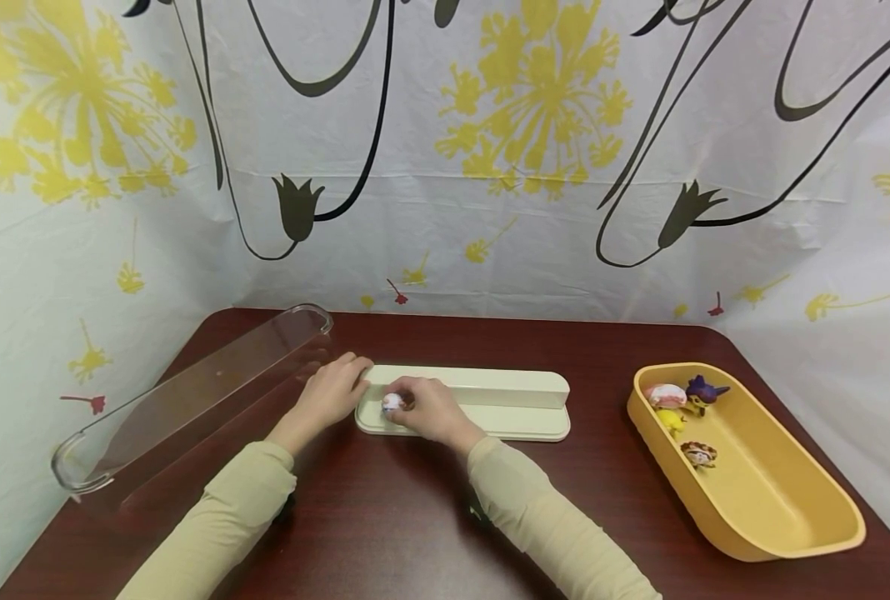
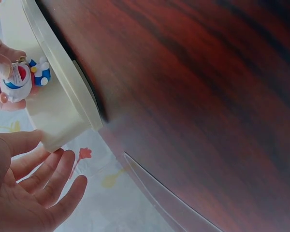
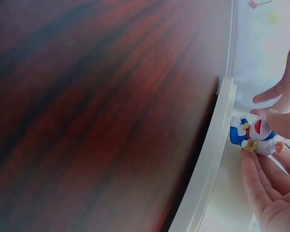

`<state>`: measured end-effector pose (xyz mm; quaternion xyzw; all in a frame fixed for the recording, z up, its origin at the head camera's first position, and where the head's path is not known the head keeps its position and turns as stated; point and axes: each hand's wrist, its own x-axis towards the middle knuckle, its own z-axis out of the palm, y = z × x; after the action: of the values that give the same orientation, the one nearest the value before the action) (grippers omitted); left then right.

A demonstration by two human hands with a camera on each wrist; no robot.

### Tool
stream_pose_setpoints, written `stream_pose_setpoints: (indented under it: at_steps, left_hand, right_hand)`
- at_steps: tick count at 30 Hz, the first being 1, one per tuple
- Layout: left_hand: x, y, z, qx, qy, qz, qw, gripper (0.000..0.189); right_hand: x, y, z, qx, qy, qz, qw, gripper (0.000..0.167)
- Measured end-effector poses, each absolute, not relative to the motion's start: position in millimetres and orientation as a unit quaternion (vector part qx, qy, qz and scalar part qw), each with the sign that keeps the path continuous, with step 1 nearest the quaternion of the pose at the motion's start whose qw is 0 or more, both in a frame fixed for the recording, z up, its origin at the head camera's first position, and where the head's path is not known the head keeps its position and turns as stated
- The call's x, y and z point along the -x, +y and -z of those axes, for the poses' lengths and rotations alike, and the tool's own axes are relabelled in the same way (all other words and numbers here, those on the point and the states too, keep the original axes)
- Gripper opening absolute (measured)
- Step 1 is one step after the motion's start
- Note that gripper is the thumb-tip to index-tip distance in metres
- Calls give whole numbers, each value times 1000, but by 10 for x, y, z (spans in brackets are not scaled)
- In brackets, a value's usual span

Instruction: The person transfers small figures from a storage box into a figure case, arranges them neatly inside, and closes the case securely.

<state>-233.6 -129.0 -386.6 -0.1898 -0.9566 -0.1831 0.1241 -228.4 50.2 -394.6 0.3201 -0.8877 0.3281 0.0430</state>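
Note:
My right hand (image 1: pixel 436 410) pinches a small blue-and-white cartoon figurine (image 2: pixel 18 86) between thumb and fingers. It holds the figurine at the left end of a cream stepped display base (image 1: pixel 523 423), over the lower front step. In the right wrist view, the figurine (image 3: pixel 239 131) shows a red mouth, a yellow bell and blue legs. Whether its feet touch the base cannot be told. Loosely extended, the fingers of my left hand (image 1: pixel 331 390) touch the base's left end. The left wrist view shows that hand (image 2: pixel 36 188) at the corner of the base, gripping nothing.
A long clear plastic cover (image 1: pixel 216 379) lies slantwise on the dark wooden table (image 1: pixel 385 533) at the left. On the right stands a yellow tray (image 1: pixel 775 492) with several small figurines (image 1: pixel 698 454) along its left side. A patterned curtain (image 1: pixel 415 208) hangs behind the table.

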Motion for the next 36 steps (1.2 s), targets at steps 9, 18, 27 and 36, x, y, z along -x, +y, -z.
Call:
stream_pose_setpoints:
  at_steps: [9,18,27,36]
  left_hand:
    - [2336,-1290,3869,192,-956,186,123,23]
    - [2335,-1288,3864,190,-956,183,126,22]
    - [2334,-1283,3863,188,-958,180,123,23]
    - [2327,-1279,3862,188,-957,178,127,23]
  right_hand:
    - [2225,465,3956,-317,-894,-300,99,27]
    - [2239,470,3956,-307,-901,-283,117,26]
    - [2235,471,3970,-309,-901,-264,149,23]
    - [2244,465,3965,-304,-904,-262,151,22]
